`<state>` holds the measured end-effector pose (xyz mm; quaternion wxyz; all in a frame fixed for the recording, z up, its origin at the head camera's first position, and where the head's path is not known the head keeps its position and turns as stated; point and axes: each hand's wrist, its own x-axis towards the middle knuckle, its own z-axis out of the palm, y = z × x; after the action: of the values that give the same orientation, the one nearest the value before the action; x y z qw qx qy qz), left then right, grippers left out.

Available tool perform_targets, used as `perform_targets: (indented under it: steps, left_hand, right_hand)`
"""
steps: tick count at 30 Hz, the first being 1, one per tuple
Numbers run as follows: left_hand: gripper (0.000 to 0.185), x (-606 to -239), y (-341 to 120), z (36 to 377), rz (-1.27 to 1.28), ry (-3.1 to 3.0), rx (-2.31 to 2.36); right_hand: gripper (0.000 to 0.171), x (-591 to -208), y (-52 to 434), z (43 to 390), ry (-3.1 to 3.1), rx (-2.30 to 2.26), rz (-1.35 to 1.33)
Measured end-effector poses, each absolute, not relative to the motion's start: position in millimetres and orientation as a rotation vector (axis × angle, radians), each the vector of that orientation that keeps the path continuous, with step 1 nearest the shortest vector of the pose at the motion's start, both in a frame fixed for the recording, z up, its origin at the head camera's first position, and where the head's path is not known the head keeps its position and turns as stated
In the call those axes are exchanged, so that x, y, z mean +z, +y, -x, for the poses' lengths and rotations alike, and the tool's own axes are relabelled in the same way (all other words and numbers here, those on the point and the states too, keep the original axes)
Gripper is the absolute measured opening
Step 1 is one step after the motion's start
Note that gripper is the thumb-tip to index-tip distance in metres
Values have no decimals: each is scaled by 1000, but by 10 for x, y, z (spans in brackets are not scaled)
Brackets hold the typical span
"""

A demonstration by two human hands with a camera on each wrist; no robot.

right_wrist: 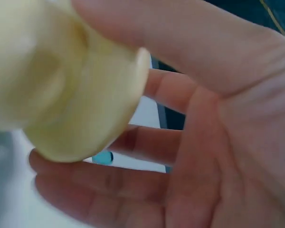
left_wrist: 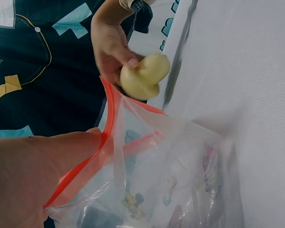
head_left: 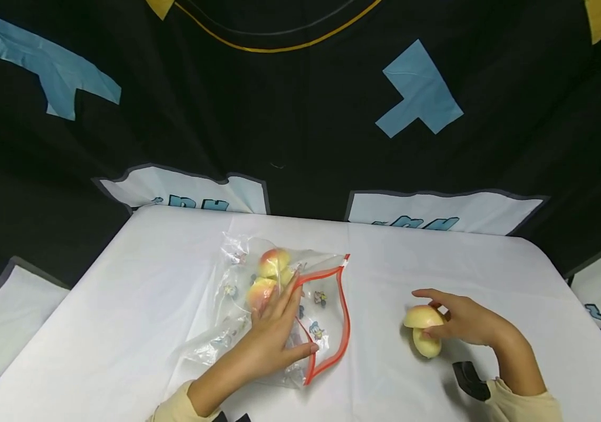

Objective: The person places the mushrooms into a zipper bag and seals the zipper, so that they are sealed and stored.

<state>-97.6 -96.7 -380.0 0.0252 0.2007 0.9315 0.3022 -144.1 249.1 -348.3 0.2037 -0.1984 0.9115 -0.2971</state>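
A clear zip bag (head_left: 327, 310) with a red seal lies on the white table (head_left: 137, 293), its mouth gaping toward the right. Reddish-yellow fruit pieces (head_left: 274, 262) sit inside it at the far end. My left hand (head_left: 279, 328) lies flat on the bag with straight fingers, its thumb by the seal. In the left wrist view that hand (left_wrist: 33, 175) touches the bag's (left_wrist: 180, 175) red edge. To the right, my right hand (head_left: 450, 316) grips pale fruit pieces (head_left: 423, 331) just over the table. Up close, the fruit (right_wrist: 66, 90) is wrapped by those fingers (right_wrist: 133, 180).
A small black object (head_left: 469, 380) lies on the table beside my right wrist. Black cloth with blue tape shapes (head_left: 419, 91) hangs behind the table's far edge. The table's corners fall away at left and right.
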Motion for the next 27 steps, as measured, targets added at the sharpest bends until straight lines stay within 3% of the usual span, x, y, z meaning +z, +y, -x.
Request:
perform_targets:
  steps: [7,15,27]
  left_hand:
    - [100,-3811,-964,956,-638,2877,943]
    - [99,-3799,-976,986,-655,2899,917]
    - [100,-3796,-990,967,-650,2882,919]
  right_hand:
    - [52,-3414,2051,1365,2601,-1058,861]
    - [50,-3405,1482,1367,2651,-1164,998]
    - [54,-3389,908,1301,2972,-713,1062]
